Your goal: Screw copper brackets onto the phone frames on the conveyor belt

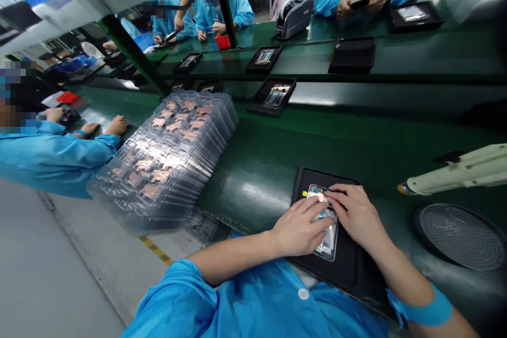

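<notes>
Fingers (317,217) of the left hand (300,228) and fingers (336,194) of the right hand (357,216), all curved down onto a phone frame (328,245), nearly meeting over its upper half: not released, though whether pinching or only pressing, impossible to tell from this angle. Under the fingertips, a small copper-coloured piece (319,196) on the frame's upper end, partly hidden; beside that end, a yellow tag (304,194). Lower part of the frame uncovered, its glassy face catching the light.

Frame lying flat in a black tray (348,269), the tray resting on a green conveyor counter (253,179). Just right of the tray, a round mesh-topped disc (459,237) and a cream-coloured power tool (459,177), its metal tip pointing toward the hands and not touching anything near them.

Left of the tray, a tall stack of clear blister trays (166,153), copper-coloured parts (150,190) sitting in the pockets of the top layer — plenty left there, none visibly taken from the pockets in view. Farther along the counter, more black trays (272,96), some with a frame aboard, others hidden or showing none. Beyond the stack, a co-worker's blue sleeve (51,161), and across the belt, more blue-sleeved people at their own trays.
</notes>
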Action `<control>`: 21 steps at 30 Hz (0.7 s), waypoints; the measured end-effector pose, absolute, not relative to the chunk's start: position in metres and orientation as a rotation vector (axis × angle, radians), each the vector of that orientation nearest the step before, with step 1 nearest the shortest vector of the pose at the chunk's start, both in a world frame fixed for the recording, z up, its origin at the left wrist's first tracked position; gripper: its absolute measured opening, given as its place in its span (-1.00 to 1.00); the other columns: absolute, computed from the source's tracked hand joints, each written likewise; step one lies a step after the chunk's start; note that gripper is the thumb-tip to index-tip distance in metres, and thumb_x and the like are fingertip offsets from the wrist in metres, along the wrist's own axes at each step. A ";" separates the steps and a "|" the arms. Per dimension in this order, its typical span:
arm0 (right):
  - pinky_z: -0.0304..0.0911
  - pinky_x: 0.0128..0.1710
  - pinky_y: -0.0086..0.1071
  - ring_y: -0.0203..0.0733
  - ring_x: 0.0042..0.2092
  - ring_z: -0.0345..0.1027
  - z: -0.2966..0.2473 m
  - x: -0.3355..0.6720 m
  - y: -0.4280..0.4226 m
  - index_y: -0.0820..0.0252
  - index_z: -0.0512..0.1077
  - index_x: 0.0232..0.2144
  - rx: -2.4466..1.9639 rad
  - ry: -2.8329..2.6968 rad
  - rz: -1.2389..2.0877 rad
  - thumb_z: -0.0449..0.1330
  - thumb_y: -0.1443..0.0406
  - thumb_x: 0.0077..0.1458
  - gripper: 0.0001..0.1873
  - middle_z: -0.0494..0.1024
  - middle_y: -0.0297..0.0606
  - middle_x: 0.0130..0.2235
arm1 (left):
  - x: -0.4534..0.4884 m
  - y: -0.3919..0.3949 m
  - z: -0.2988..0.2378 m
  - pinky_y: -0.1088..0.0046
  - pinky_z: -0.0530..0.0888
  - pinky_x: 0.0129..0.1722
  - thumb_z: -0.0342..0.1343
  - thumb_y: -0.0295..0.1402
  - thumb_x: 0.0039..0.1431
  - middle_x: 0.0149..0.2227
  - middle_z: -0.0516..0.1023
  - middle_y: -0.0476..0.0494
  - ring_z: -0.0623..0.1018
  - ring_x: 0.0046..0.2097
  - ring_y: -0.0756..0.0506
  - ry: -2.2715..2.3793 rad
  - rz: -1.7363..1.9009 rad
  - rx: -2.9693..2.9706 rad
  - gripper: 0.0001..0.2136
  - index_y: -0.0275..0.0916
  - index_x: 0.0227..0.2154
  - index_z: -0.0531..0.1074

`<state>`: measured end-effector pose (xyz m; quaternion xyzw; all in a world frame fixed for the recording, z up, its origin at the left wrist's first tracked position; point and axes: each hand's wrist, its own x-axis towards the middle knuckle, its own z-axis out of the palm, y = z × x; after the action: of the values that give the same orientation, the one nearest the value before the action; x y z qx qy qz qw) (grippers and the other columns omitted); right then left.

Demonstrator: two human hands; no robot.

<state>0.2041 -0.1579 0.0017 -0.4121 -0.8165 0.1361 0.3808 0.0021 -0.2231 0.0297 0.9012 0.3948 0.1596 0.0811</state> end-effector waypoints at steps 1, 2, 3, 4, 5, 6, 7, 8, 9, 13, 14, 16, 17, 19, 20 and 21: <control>0.39 -0.03 -0.05 0.02 -0.04 0.39 0.002 0.204 -0.159 0.17 0.55 -0.14 -1.058 -2.089 0.330 0.07 0.22 0.38 -0.73 0.55 -0.13 -0.10 | 0.002 -0.224 0.031 0.14 0.27 0.36 0.02 -0.26 0.39 0.33 0.31 -0.26 0.19 0.42 -0.29 1.208 0.458 2.690 -0.65 -0.25 0.14 0.43; 0.37 0.01 -0.03 0.03 -0.01 0.38 0.003 0.204 -0.160 0.17 0.54 -0.11 -1.058 -2.095 0.316 0.06 0.23 0.38 -0.74 0.54 -0.12 -0.06 | 0.003 -0.224 0.032 0.10 0.26 0.36 0.04 -0.24 0.38 0.35 0.28 -0.27 0.17 0.42 -0.31 1.234 0.432 2.687 -0.61 -0.25 0.18 0.39; 0.36 0.04 -0.02 0.02 0.01 0.37 0.004 0.205 -0.161 0.17 0.52 -0.06 -1.048 -2.110 0.304 0.05 0.26 0.38 -0.74 0.54 -0.13 -0.02 | 0.004 -0.225 0.033 0.08 0.25 0.36 0.05 -0.22 0.38 0.36 0.27 -0.28 0.17 0.42 -0.33 1.254 0.404 2.687 -0.58 -0.26 0.21 0.36; 0.35 0.07 -0.02 0.01 0.04 0.37 0.005 0.205 -0.163 0.17 0.50 -0.01 -1.025 -2.133 0.292 0.04 0.30 0.38 -0.73 0.53 -0.15 0.02 | 0.004 -0.225 0.034 0.07 0.24 0.36 0.05 -0.20 0.37 0.36 0.25 -0.30 0.17 0.42 -0.33 1.267 0.377 2.691 -0.56 -0.27 0.23 0.34; 0.35 0.09 -0.03 0.00 0.07 0.36 0.005 0.206 -0.165 0.16 0.47 0.03 -0.992 -2.168 0.278 0.02 0.34 0.37 -0.71 0.52 -0.17 0.06 | 0.005 -0.225 0.035 0.07 0.23 0.36 0.05 -0.19 0.37 0.37 0.24 -0.32 0.18 0.41 -0.34 1.274 0.357 2.697 -0.56 -0.28 0.23 0.33; 0.35 0.11 -0.04 -0.01 0.11 0.34 0.005 0.207 -0.167 0.15 0.44 0.07 -0.954 -2.213 0.264 0.00 0.38 0.37 -0.67 0.51 -0.19 0.10 | 0.006 -0.226 0.036 0.08 0.23 0.36 0.05 -0.19 0.38 0.36 0.24 -0.33 0.19 0.41 -0.34 1.278 0.344 2.705 -0.56 -0.28 0.22 0.33; 0.35 0.12 -0.04 -0.01 0.15 0.32 0.005 0.208 -0.169 0.15 0.40 0.11 -0.920 -2.262 0.246 -0.03 0.40 0.36 -0.64 0.49 -0.20 0.13 | 0.006 -0.226 0.036 0.08 0.23 0.36 0.04 -0.18 0.38 0.35 0.26 -0.34 0.20 0.40 -0.34 1.280 0.340 2.713 -0.57 -0.29 0.21 0.34; 0.35 0.12 -0.04 0.00 0.19 0.29 0.004 0.209 -0.171 0.15 0.37 0.15 -0.894 -2.310 0.226 -0.05 0.42 0.35 -0.59 0.47 -0.21 0.16 | 0.006 -0.226 0.037 0.09 0.23 0.36 0.03 -0.19 0.39 0.34 0.28 -0.35 0.21 0.40 -0.34 1.279 0.341 2.720 -0.58 -0.30 0.19 0.35; 0.35 0.12 -0.03 0.02 0.22 0.26 0.004 0.210 -0.172 0.14 0.33 0.20 -0.883 -2.351 0.206 -0.06 0.43 0.34 -0.56 0.46 -0.21 0.19 | 0.006 -0.225 0.037 0.10 0.23 0.36 0.02 -0.19 0.39 0.33 0.29 -0.35 0.22 0.40 -0.34 1.277 0.342 2.727 -0.58 -0.31 0.19 0.35; 0.37 0.12 0.01 0.04 0.25 0.25 0.002 0.212 -0.174 0.10 0.22 0.31 -0.912 -2.440 0.167 -0.08 0.43 0.33 -0.46 0.43 -0.22 0.22 | 0.006 -0.225 0.038 0.12 0.21 0.36 0.01 -0.20 0.39 0.30 0.32 -0.34 0.23 0.39 -0.34 1.270 0.360 2.732 -0.56 -0.35 0.21 0.33; 0.37 0.12 0.01 0.04 0.25 0.26 0.002 0.213 -0.173 0.08 0.21 0.32 -0.915 -2.448 0.178 -0.08 0.43 0.33 -0.45 0.43 -0.22 0.22 | 0.006 -0.225 0.037 0.13 0.20 0.36 0.00 -0.20 0.40 0.30 0.33 -0.34 0.23 0.39 -0.34 1.269 0.366 2.730 -0.57 -0.36 0.20 0.33; 0.37 0.12 -0.01 0.01 0.23 0.29 0.003 0.215 -0.171 0.06 0.23 0.30 -0.899 -2.436 0.223 -0.07 0.41 0.33 -0.47 0.45 -0.22 0.20 | 0.006 -0.225 0.037 0.13 0.20 0.36 0.00 -0.20 0.40 0.30 0.33 -0.33 0.23 0.39 -0.34 1.272 0.382 2.724 -0.57 -0.35 0.19 0.34; 0.37 0.13 -0.03 -0.01 0.22 0.30 0.004 0.215 -0.170 0.06 0.26 0.27 -0.884 -2.414 0.257 -0.06 0.41 0.33 -0.49 0.46 -0.22 0.19 | 0.006 -0.225 0.037 0.14 0.20 0.36 0.00 -0.20 0.40 0.31 0.32 -0.33 0.23 0.39 -0.34 1.273 0.388 2.721 -0.58 -0.35 0.19 0.34; 0.35 0.15 -0.07 -0.06 0.21 0.33 0.006 0.216 -0.167 0.09 0.32 0.18 -0.870 -2.346 0.323 -0.05 0.42 0.31 -0.56 0.46 -0.20 0.19 | 0.006 -0.225 0.036 0.14 0.21 0.35 -0.01 -0.19 0.40 0.34 0.29 -0.31 0.24 0.38 -0.33 1.277 0.394 2.715 -0.57 -0.34 0.19 0.34; 0.35 0.15 -0.09 -0.07 0.20 0.34 0.007 0.216 -0.165 0.10 0.34 0.12 -0.874 -2.315 0.346 -0.05 0.42 0.30 -0.60 0.45 -0.19 0.19 | 0.006 -0.225 0.037 0.14 0.22 0.34 -0.01 -0.19 0.40 0.35 0.28 -0.30 0.25 0.38 -0.32 1.276 0.393 2.714 -0.57 -0.33 0.20 0.34; 0.35 0.13 -0.10 -0.08 0.18 0.36 0.008 0.216 -0.163 0.11 0.36 0.07 -0.885 -2.297 0.363 -0.05 0.43 0.29 -0.63 0.44 -0.18 0.20 | 0.006 -0.225 0.037 0.15 0.23 0.33 -0.01 -0.19 0.40 0.36 0.28 -0.30 0.25 0.38 -0.32 1.272 0.392 2.716 -0.57 -0.33 0.20 0.34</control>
<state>0.2160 -0.1628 0.0078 -0.3370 -0.8742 0.1380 0.3210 0.0056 -0.2251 0.0367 0.8964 0.4198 0.1292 0.0588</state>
